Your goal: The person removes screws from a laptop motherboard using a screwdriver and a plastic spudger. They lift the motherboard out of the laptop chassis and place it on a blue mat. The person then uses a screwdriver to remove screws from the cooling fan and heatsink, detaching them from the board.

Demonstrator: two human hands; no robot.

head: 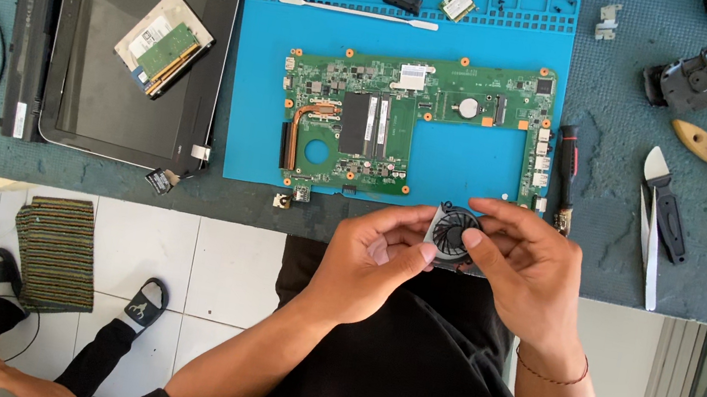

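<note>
while both hands hold the small round fan [451, 232] just over the near edge of the tabletop [623, 186], the left hand [372, 259] pinches its left side and the right hand [520, 260] wraps its right side, one fingertip on the fan's middle. it looks like a checking step, with the fan off the green board [405, 121] on the blue mat [265, 69]. any next move would need a soft grip, since the blades look thin. a screwdriver [566, 172] lies near the right hand.
</note>
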